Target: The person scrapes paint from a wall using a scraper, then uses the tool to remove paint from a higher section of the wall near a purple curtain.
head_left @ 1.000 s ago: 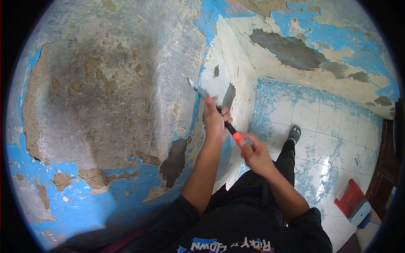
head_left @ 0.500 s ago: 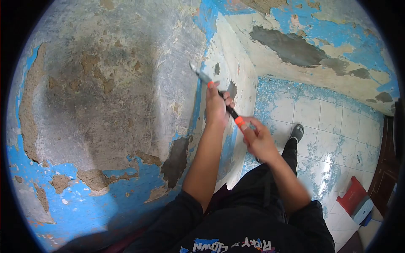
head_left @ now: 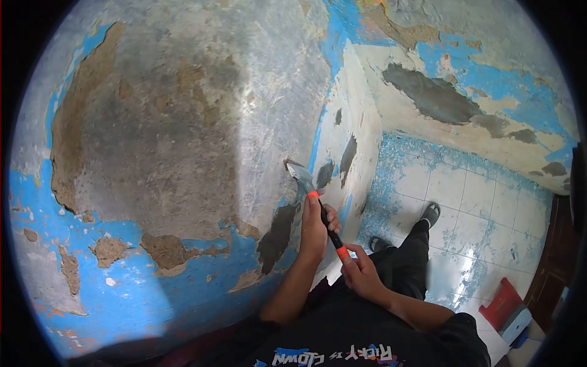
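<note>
A long-handled scraper (head_left: 301, 174) with a metal head and a black and orange handle slants up toward the wall. My left hand (head_left: 314, 231) is wrapped around the handle just below the metal head. Lower down, my right hand (head_left: 362, 275) grips the orange end of the same handle. The blade's tip meets, or nearly meets, the bare grey patch of the wall (head_left: 263, 131), left of the blue strip by the corner. Fingers partly hide the middle of the handle.
Flaking blue paint (head_left: 143, 300) and broken plaster (head_left: 162, 251) surround the grey patch. A second wall (head_left: 422, 92) stands at the right. My sandalled foot (head_left: 431, 213) rests on the white tiled floor (head_left: 465, 189). A red object (head_left: 504, 304) lies near a brown door (head_left: 547, 269).
Both hands have moved down in the view with the scraper, its blade now lower against the wall. The view has also shifted, and both hands keep their grip.
</note>
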